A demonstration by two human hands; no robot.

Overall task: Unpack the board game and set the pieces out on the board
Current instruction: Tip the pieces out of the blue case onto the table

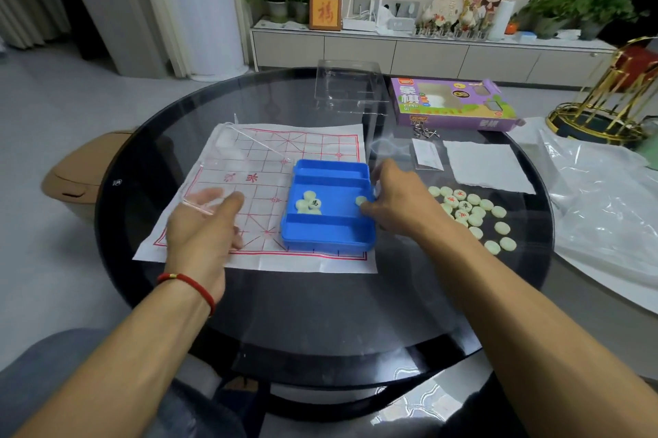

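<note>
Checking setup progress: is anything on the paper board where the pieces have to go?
Yes. The blue tray sits on the right part of the paper board, and the clear lid held by the left hand covers its left part. Most pieces lie right of it.

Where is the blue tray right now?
In the head view, the blue tray sits on the near right part of the paper board, between the two hands, with the loose pile of pale pieces on the table to its right.
</note>
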